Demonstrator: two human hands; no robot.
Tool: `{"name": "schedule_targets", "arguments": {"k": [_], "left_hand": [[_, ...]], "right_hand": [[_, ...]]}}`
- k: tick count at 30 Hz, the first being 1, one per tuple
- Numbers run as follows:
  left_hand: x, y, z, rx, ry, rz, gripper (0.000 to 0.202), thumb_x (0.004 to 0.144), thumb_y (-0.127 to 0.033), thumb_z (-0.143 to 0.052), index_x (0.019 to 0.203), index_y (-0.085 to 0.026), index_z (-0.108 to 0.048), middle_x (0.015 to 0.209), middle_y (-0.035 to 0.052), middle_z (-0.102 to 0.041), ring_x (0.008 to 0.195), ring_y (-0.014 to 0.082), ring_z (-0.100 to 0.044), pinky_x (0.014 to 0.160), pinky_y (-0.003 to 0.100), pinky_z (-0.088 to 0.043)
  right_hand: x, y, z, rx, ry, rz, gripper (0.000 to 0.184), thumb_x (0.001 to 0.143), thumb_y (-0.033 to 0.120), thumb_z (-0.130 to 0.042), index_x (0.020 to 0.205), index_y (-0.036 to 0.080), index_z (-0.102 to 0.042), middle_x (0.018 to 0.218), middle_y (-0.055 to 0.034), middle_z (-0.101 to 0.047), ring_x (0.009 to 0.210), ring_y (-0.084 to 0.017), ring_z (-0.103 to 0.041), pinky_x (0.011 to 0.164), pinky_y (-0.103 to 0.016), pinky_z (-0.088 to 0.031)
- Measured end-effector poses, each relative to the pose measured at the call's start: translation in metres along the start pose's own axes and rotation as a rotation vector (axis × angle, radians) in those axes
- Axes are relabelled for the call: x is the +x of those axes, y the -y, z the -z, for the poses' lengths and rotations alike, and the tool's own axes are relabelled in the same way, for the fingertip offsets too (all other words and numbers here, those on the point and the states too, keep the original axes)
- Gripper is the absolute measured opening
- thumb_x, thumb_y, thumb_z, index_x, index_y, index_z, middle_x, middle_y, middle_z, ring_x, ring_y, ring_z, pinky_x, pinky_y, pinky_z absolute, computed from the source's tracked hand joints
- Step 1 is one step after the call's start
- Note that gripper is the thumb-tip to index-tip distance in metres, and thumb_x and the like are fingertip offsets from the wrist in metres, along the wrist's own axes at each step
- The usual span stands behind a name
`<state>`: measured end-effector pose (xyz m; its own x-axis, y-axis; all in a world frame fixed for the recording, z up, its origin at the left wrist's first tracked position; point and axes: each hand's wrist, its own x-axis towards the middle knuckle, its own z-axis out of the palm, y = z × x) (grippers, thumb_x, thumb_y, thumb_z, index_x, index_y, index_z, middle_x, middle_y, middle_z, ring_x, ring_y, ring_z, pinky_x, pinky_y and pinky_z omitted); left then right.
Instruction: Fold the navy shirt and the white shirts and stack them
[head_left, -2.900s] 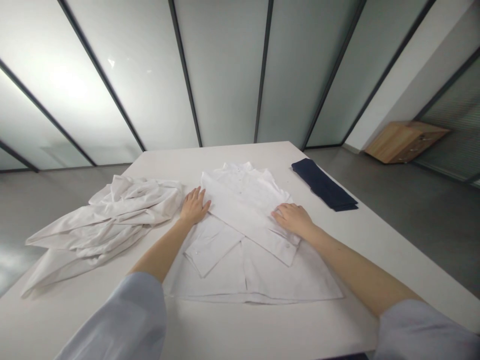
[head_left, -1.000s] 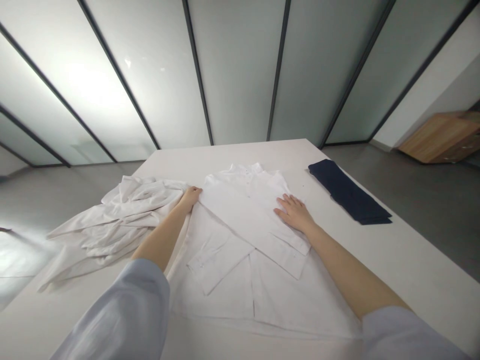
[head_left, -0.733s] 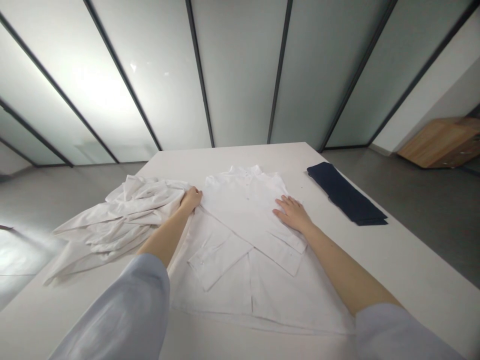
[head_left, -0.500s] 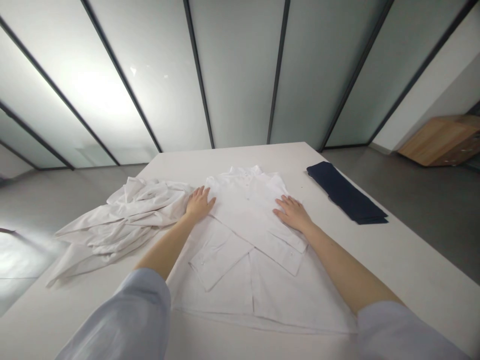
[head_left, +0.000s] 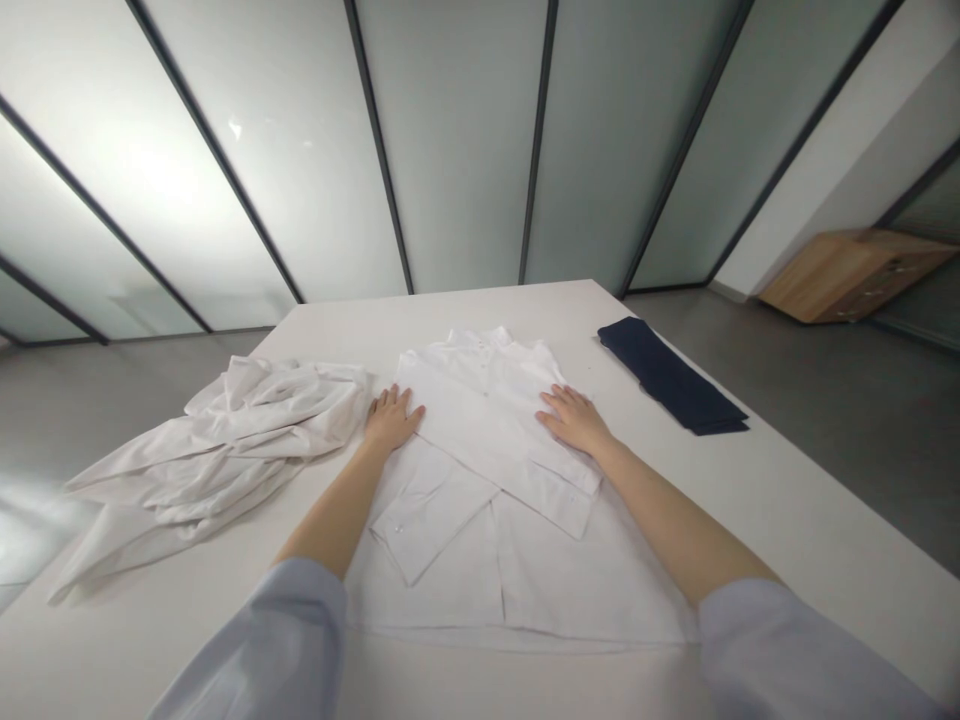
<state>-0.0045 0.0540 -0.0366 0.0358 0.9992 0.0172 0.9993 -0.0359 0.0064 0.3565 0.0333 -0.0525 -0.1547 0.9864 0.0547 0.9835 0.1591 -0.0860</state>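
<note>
The left hand (head_left: 391, 420) and right hand (head_left: 574, 420) lie flat and open, fingers spread, holding nothing, on the left and right parts of a white shirt (head_left: 457, 400). The shirt lies spread mid-table (head_left: 787, 520), its sleeves folded across it. A crumpled white garment (head_left: 217, 450) lies just left of the left hand, and a folded navy cloth (head_left: 671, 375) lies far right.

both arms reach forward, left hand (head_left: 391, 420) and right hand (head_left: 572, 421) flat, fingers spread.
</note>
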Motion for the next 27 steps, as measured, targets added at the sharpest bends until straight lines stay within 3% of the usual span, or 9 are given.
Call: {"name": "schedule_targets", "arguments": {"k": [5,9,15,19,21,24,27], "left_hand": [[-0.004,-0.002,-0.002,0.047,-0.149,-0.178,0.052,0.097,-0.038,-0.031,0.144,-0.019,-0.043,0.154,0.0093,-0.037,0.144,0.0244,-0.029,0.119,0.042,-0.018],[-0.004,-0.003,-0.003,0.065,-0.106,-0.289,0.052,0.099,-0.044,-0.027,0.142,-0.023,-0.047,0.156,0.0057,-0.034,0.147,0.0254,-0.019,0.119,0.045,-0.015],[-0.003,-0.003,-0.006,0.042,0.023,-0.217,0.062,0.099,-0.050,-0.024,0.151,-0.018,-0.032,0.159,0.0112,-0.025,0.146,0.0283,-0.022,0.116,0.043,-0.023],[-0.011,-0.001,-0.004,0.054,0.023,-0.205,0.061,0.098,-0.050,-0.026,0.151,-0.019,-0.033,0.158,0.0113,-0.026,0.146,0.0286,-0.023,0.115,0.043,-0.025],[-0.017,-0.001,0.001,0.072,0.020,-0.219,0.061,0.097,-0.050,-0.029,0.148,-0.018,-0.037,0.156,0.0124,-0.032,0.143,0.0290,-0.029,0.113,0.043,-0.027],[-0.023,-0.006,0.016,0.096,0.021,-0.192,0.061,0.096,-0.056,-0.027,0.133,-0.017,-0.055,0.141,0.0150,-0.053,0.131,0.0306,-0.046,0.111,0.048,-0.028],[-0.015,-0.018,0.027,0.106,-0.056,-0.138,0.069,0.094,-0.063,-0.020,0.125,-0.016,-0.060,0.134,0.0163,-0.057,0.131,0.0322,-0.046,0.111,0.051,-0.026]], "right_hand": [[0.000,0.000,-0.001,-0.024,0.008,-0.005,0.057,0.096,0.051,-0.035,0.144,0.023,-0.045,0.154,-0.0095,-0.036,0.142,-0.029,-0.031,0.114,-0.044,-0.025],[0.000,0.001,-0.002,-0.052,0.034,-0.045,0.061,0.096,0.054,-0.030,0.148,0.022,-0.040,0.157,-0.0103,-0.032,0.143,-0.029,-0.027,0.115,-0.045,-0.021],[-0.001,0.009,-0.003,-0.086,0.089,-0.173,0.070,0.095,0.057,-0.025,0.152,0.017,-0.030,0.158,-0.0156,-0.025,0.145,-0.032,-0.022,0.115,-0.049,-0.017],[-0.011,0.011,0.005,-0.130,0.086,-0.129,0.069,0.096,0.056,-0.027,0.150,0.015,-0.034,0.156,-0.0188,-0.029,0.143,-0.033,-0.027,0.112,-0.048,-0.022],[-0.017,0.011,0.011,-0.166,0.066,-0.056,0.065,0.095,0.056,-0.030,0.144,0.016,-0.043,0.149,-0.0197,-0.041,0.136,-0.034,-0.039,0.110,-0.050,-0.024],[-0.018,0.011,0.021,-0.185,0.007,0.011,0.060,0.093,0.057,-0.036,0.135,0.017,-0.053,0.133,-0.0183,-0.057,0.121,-0.033,-0.053,0.110,-0.051,-0.025],[-0.004,0.015,0.027,-0.153,-0.100,0.025,0.063,0.093,0.055,-0.036,0.141,0.015,-0.044,0.141,-0.0191,-0.051,0.126,-0.033,-0.049,0.109,-0.047,-0.028]]}}
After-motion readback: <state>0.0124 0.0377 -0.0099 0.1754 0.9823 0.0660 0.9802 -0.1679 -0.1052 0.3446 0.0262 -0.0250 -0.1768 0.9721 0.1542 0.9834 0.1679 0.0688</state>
